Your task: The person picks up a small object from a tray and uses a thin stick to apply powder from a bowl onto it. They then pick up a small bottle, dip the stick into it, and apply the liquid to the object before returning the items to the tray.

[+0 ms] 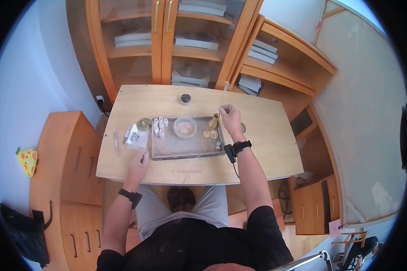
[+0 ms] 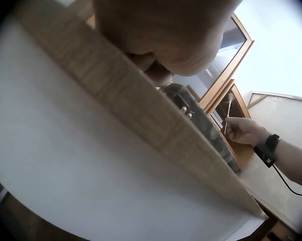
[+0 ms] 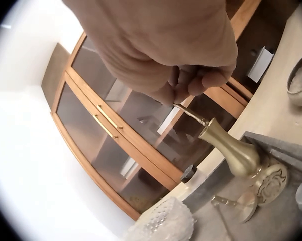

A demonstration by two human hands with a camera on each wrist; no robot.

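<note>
My right hand (image 1: 231, 118) pinches the thin handle of a small brush (image 1: 226, 86), its pale head pointing up. In the right wrist view the handle's brass lower end (image 3: 192, 114) is right at the mouth of a brass vase (image 3: 233, 150). This vase stands in a grey tray (image 1: 169, 147), beside brass pieces with patterned faces (image 3: 272, 185). A clear textured bowl (image 1: 185, 128) of pale powder sits mid-tray. My left hand (image 1: 138, 166) rests at the table's front edge near the tray's left corner, fingers loosely curled; its palm side is partly hidden.
Several small white bottles (image 1: 160, 127) stand in the tray's back left. Left of the tray lie a round brass container (image 1: 144, 124) and a white sheet (image 1: 139, 139) with small items. A dark-lidded jar (image 1: 185, 99) stands behind. Another powder bowl (image 3: 300, 85) is right of the tray.
</note>
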